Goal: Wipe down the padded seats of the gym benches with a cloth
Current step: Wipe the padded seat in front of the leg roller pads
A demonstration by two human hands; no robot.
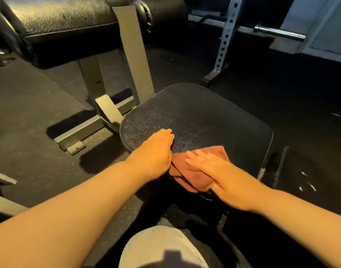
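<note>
At far left, upper corner: one large black padded bolster [65, 26], textured vinyl, glossy under the light, carried on a grey metal frame [100, 115] whose upright posts and floor bar stand on dark rubber flooring [30, 105]. Left of centre: left hand [154, 151], palm down, fingers straight and together, resting on the near-left edge of the padded seat [194, 117]; it holds nothing, and its inner edge sits just beside the cloth. Centre: padded seat, black, pebbled surface, rounded corners, with a faint sheen on its left part. Centre, near edge of the seat: one cloth [193, 171], reddish-brown, folded and creased, lying partly on the seat with its near corner hanging past the seat edge. Right of centre: right hand [220, 171], flat and relaxed, fingers extended (no curl visible), pressing down on top of the cloth with fingertips pointing toward the left hand. Bottom centre: a knee in light grey fabric [156, 246]. Upper right: a white perforated rack upright [225, 35], its foot on the floor behind the seat, and a steel barbell end [280, 32] lying across at rack height, well apart from the seat.
</note>
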